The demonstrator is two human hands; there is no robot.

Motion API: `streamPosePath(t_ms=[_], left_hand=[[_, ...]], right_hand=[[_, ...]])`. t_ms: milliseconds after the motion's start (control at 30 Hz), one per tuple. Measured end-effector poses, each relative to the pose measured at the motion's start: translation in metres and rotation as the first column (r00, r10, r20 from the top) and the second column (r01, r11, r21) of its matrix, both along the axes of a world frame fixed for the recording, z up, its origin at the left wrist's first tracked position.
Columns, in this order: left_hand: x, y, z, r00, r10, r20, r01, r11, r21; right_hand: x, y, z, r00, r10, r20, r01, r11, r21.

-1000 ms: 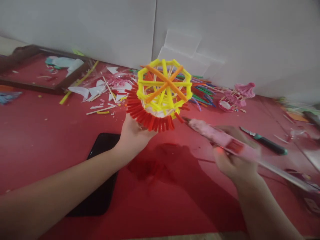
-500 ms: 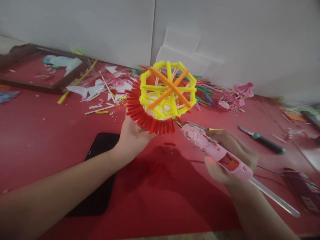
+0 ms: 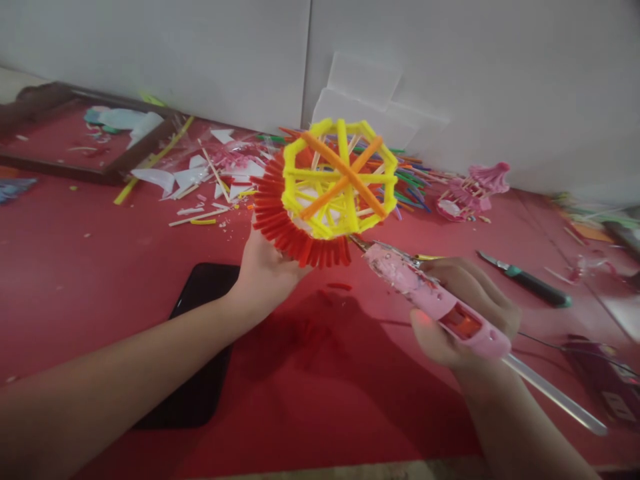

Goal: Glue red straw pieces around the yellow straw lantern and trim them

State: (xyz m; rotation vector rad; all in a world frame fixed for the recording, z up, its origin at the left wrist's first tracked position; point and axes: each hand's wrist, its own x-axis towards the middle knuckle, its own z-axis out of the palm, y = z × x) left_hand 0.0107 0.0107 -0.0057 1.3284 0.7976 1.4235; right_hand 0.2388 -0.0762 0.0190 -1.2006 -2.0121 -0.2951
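My left hand (image 3: pixel 273 267) grips a pipe-cleaner model (image 3: pixel 343 177) from below and behind, raised over the table. The model has a yellow ring crossed by yellow and orange spokes, with a fringe of red pieces around its lower left. Most of my left fingers are hidden behind the fringe. In my right hand (image 3: pixel 465 307) is a pink glue gun (image 3: pixel 425 287), a clear glue stick (image 3: pixel 555 393) jutting from its back end. The gun's nozzle is at the lower edge of the yellow ring; whether it touches cannot be made out.
A dark phone (image 3: pixel 200 360) lies under my left forearm. Right of the glue gun are a green-handled craft knife (image 3: pixel 535 287) and a dark power strip (image 3: pixel 600 380). Behind lie pink model pieces (image 3: pixel 470 193), white scraps (image 3: pixel 193 177) and a wooden frame (image 3: pixel 107 175) on the red table.
The model has shifted slightly to the right and tilted a little. The glue gun has moved slightly to the right with it, its nozzle staying near the ring's lower edge.
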Motion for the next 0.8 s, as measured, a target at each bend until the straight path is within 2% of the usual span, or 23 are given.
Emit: streamPosePath(t_ms=[267,467,800], left_hand=[[-0.0004,-0.0013,-0.0017,1.0,0.026,0.017,-0.025,0.998,-0.051],[-0.0017,-0.002,-0.0043,1.0,0.018,0.017,-0.017,0.999,-0.042],[-0.0012,-0.0005,-0.0051,1.0,0.013,0.005,-0.013,1.0,0.022]], right_hand=[[-0.0006,-0.0007,-0.0005,1.0,0.0,0.004,0.0,1.0,0.01],[0.0007,0.0003,-0.0018,1.0,0.028,0.01,-0.028,0.999,0.015],[0.0048,-0.0023,-0.0052,0.999,-0.035,0.015,0.036,0.999,-0.022]])
